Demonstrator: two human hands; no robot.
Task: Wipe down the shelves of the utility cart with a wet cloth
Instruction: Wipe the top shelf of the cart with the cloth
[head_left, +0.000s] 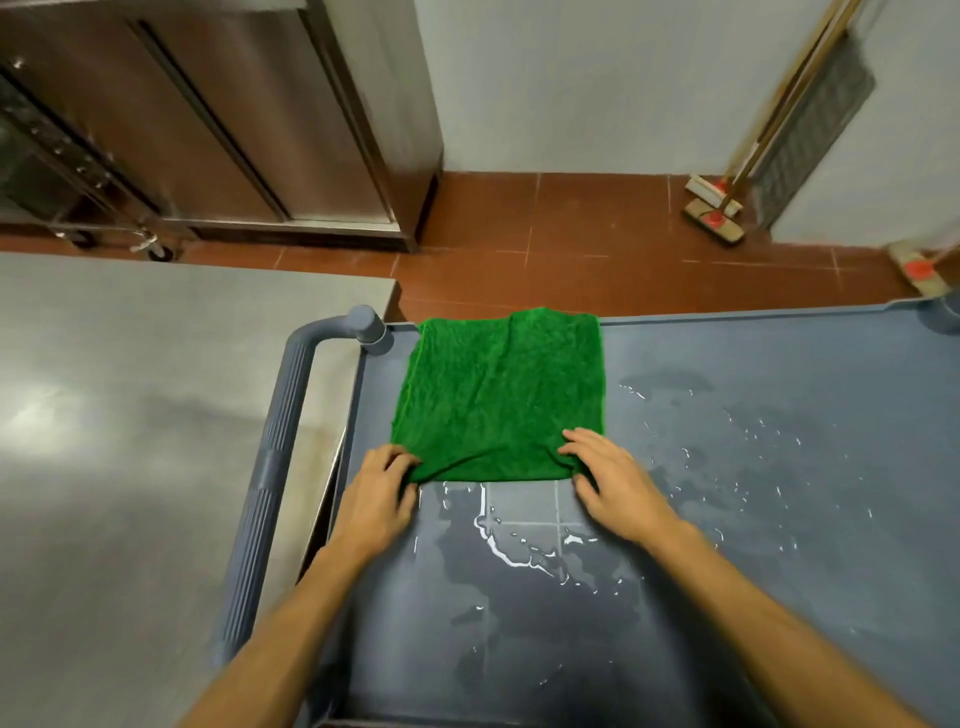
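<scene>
Starting at the left, a steel bench (130, 415) stood beside the cart, whose ribbed handle (270, 467) ran along its edge. Just right of the handle, the left hand (376, 493) gripped the near left corner of the cloth (498, 395), fingers curled onto the fabric, though blur softened the detail. The green cloth lay spread flat on the far left part of the top shelf (810, 597), its far edge up against the shelf's rim. At its near right corner the right hand (613, 488) held on too, fingers on top and thumb at the edge, apparently pinching it. A crease ran between the two corners.

Water (509, 551) lay pooled on the shelf just near of the cloth, between the wrists, and beads and streaks were scattered further right across the grey surface. Beyond the cart's far right, brooms (711, 208) leaned against the wall.

By the look of it the job was at an early stage. The top shelf was wetted and the cloth laid out, but standing water showed over much of the surface, so most of this shelf was left to wipe. Any lower shelves were out of sight, and their condition could not be told.
</scene>
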